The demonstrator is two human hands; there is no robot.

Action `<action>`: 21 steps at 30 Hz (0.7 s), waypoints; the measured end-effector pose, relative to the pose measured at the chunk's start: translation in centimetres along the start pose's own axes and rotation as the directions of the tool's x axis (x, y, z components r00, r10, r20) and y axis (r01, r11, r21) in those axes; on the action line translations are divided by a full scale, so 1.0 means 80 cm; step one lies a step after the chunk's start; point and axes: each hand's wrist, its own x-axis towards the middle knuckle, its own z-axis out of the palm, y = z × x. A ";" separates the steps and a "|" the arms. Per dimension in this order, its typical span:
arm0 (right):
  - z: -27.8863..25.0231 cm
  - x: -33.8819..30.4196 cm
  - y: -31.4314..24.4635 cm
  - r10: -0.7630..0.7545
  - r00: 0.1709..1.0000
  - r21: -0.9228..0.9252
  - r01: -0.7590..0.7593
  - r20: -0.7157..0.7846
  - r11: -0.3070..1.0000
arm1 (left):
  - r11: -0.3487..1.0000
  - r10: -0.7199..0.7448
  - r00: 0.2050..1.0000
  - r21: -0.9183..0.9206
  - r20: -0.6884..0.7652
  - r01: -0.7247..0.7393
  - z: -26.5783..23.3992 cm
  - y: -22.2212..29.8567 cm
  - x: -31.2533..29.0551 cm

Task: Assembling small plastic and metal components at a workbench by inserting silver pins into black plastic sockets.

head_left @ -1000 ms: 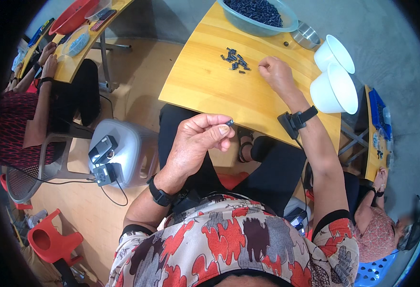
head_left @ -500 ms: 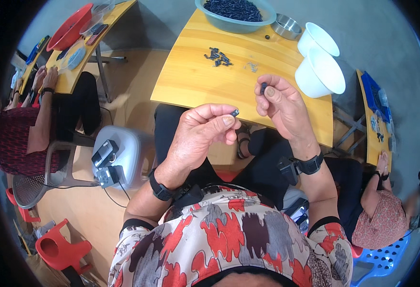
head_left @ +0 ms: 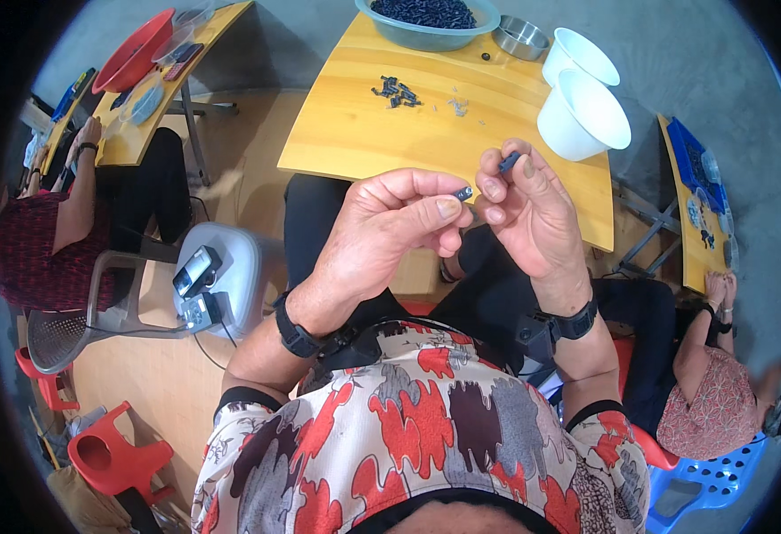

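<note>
Between thumb and forefinger, my left hand (head_left: 399, 222) pinches a small dark part with a shiny metal end (head_left: 463, 193). Close beside it, my right hand (head_left: 537, 209) grips a small black plastic piece (head_left: 509, 162) in its fingertips. The two pieces are near each other but apart. Beyond my hands, a little pile of black parts (head_left: 396, 93) lies on the yellow wooden table (head_left: 346, 133). To the right of that pile are scattered tiny pale bits (head_left: 458, 107).
A basin (head_left: 426, 37) heaped with dark pieces stands at the table's far edge, beside a round metal dish (head_left: 520, 38) and two white tubs (head_left: 583, 116). A grey stool (head_left: 230, 285) holding small devices is at my left. Other people sit at tables on both sides.
Both hands have come closer together, the left moving right and slightly up. The black piece in my right fingers has turned and now shows more of its length.
</note>
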 end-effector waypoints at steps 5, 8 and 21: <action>0.003 -0.006 0.004 -0.001 1.000 -0.013 0.001 0.026 1.000 | 1.000 0.003 1.000 -0.019 0.017 -0.003 0.007 0.004 -0.004; 0.007 -0.009 0.007 -0.018 0.999 -0.073 0.020 0.031 0.997 | 1.000 0.008 1.000 -0.010 0.023 -0.007 0.009 0.005 -0.005; 0.023 -0.021 0.007 -0.215 0.973 -0.602 0.219 0.081 0.768 | 0.998 0.010 1.000 0.067 0.003 -0.010 0.005 0.002 -0.010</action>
